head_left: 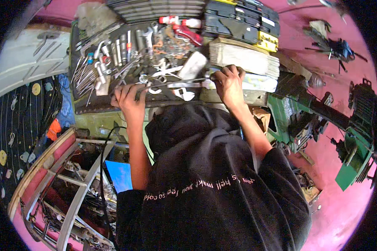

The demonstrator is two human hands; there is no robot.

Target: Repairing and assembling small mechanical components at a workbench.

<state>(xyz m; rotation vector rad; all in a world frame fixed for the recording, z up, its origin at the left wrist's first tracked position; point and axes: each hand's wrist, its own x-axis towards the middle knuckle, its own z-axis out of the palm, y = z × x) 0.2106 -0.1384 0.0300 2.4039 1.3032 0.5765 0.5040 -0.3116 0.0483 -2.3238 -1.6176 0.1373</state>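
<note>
A thin dark metal rod [178,82] stretches between my two hands, a little above a tool-covered bench. My left hand [130,99] is closed on its left end, fingers curled down. At the other end, my right hand [229,85] grips it with bent fingers, which hide its tip. Just beyond the rod lie several combination wrenches [165,73] and a pale rectangular block [193,65]. A shiny adjustable-looking wrench [184,94] rests below the rod, on the near side.
Sockets and slim tools [123,48] crowd the bench's left. Black tool cases [230,25] and a stack of paper [243,56] stand at right. A green machine [349,167] is farther right. A metal frame rack [77,188] holds parts at lower left.
</note>
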